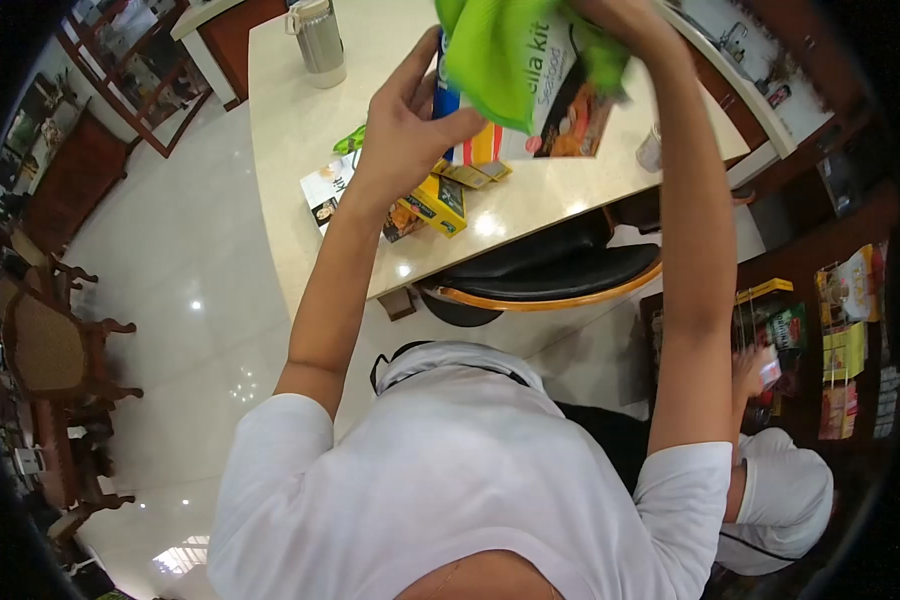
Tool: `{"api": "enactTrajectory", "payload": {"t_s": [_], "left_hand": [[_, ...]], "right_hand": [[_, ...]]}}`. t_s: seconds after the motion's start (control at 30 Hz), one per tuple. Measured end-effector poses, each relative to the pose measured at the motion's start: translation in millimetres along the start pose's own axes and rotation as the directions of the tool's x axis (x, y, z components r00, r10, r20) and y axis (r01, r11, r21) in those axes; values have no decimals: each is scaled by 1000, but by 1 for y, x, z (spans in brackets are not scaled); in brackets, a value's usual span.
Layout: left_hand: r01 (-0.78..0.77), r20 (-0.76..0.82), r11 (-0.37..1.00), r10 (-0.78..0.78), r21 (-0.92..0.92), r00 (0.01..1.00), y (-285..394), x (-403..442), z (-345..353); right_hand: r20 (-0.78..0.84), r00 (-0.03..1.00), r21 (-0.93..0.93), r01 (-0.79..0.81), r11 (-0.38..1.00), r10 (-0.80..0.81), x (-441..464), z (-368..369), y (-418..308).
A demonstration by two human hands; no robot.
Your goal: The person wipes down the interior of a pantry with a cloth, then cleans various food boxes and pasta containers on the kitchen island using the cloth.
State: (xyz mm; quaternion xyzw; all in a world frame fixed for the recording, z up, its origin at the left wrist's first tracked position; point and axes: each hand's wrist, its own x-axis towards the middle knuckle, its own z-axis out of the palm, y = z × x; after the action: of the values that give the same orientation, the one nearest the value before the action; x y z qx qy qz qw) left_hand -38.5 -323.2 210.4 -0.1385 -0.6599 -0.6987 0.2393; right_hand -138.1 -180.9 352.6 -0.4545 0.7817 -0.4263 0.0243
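Note:
My left hand (407,130) grips the left edge of a seafood paella kit box (580,125), thumb across its front and fingers behind. The box is held up above the counter, its print turned sideways. A bright green cloth (495,65) drapes over the box's upper part. At the top edge of the view, my right hand (620,15) is closed on the cloth against the box; its fingertips are largely hidden. Under my left hand, yellow boxes (438,205) and a white kit box (322,188) lie on the counter (290,110).
A steel tumbler (320,50) stands on the counter's far left, and a small jar (650,150) at the right. A black chair (550,272) is tucked against the near edge. At lower right, another person (785,485) reaches toward shelves of packets (842,350).

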Motion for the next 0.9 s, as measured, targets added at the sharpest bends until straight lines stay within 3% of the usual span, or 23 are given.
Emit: {"api": "enactTrajectory", "payload": {"t_s": [0.03, 0.07, 0.1, 0.13, 0.17, 0.23, 0.3, 0.37, 0.4, 0.43, 0.47, 0.5, 0.53, 0.57, 0.63, 0.7, 0.73, 0.77, 0.83, 0.87, 0.9], "left_hand": [[-10, -11, 1000, 10, -8, 1000, 1, 0, -2], [12, 28, 994, -9, -113, 1000, 2, 0, -5], [33, 61, 975, -21, -219, 998, 1, 1, -7], [19, 34, 972, -12, -232, 999, 0, 2, -7], [46, 47, 970, -35, -238, 998, -2, 5, -6], [108, 88, 965, -89, -240, 992, -4, 10, 0], [98, 5, 946, -101, -311, 995, -4, 8, 13], [12, 50, 942, 5, -334, 999, -31, 3, 32], [1, 40, 941, 14, -338, 999, -39, 4, 48], [48, -71, 940, -77, -339, 995, -47, 4, 67], [95, -174, 932, -164, -349, 971, -52, 2, 80], [88, -165, 929, -156, -359, 974, -57, -1, 83], [161, -113, 812, -268, -562, 957, -59, -1, 83], [232, -29, 647, -365, -726, 930, -62, 0, 86], [211, -14, 596, -350, -774, 937, -63, -3, 98], [210, -145, 828, -328, -519, 933, -62, -10, 104], [254, -128, 822, -364, -509, 922, -64, -6, 103], [262, -110, 818, -365, -512, 925, -65, -9, 106], [120, -163, 917, -194, -379, 968, -65, -12, 110], [129, -116, 917, -185, -376, 976, -61, -14, 112], [131, -103, 915, -183, -381, 978, -64, -17, 114]], "right_hand": [[-143, 979, -92, -162, 983, 148, -9, -13, 21], [-76, 895, -198, -445, 874, 439, -25, -33, 60], [149, 984, -200, -65, 978, 96, -41, -43, 68], [122, 985, -276, -88, 957, 126, -49, -45, 92], [-66, 997, -114, -45, 992, 38, -62, -28, 98], [-169, 977, 24, -131, 991, 133, -95, -24, 109], [-362, 888, 316, -169, 934, 283, -122, -15, 121], [-392, 873, 337, -157, 928, 290, -136, -9, 125], [-487, 807, 411, -125, 903, 333, -138, 9, 110], [-571, 724, 479, -89, 874, 387, -144, 27, 94], [-599, 757, 327, -67, 943, 262, -150, 38, 76], [-611, 781, 163, -33, 986, 128, -157, 46, 60], [-593, 804, -256, -137, 957, -43, -167, 53, 56], [-515, 838, -624, -221, 750, -182, -174, 63, 55], [-290, 916, -928, -199, 315, -276, -177, 87, 24], [-250, 967, -845, -190, 500, -55, -183, 105, 50], [-231, 969, -858, -161, 488, -86, -179, 94, 56], [-261, 955, -807, -294, 512, 138, -174, 77, 60], [-387, 913, -758, -394, 520, 127, -155, 41, 62], [-508, 852, -739, -356, 572, -127, -144, 28, 70], [-595, 717, -734, -302, 608, -363, -134, 17, 77]]}}
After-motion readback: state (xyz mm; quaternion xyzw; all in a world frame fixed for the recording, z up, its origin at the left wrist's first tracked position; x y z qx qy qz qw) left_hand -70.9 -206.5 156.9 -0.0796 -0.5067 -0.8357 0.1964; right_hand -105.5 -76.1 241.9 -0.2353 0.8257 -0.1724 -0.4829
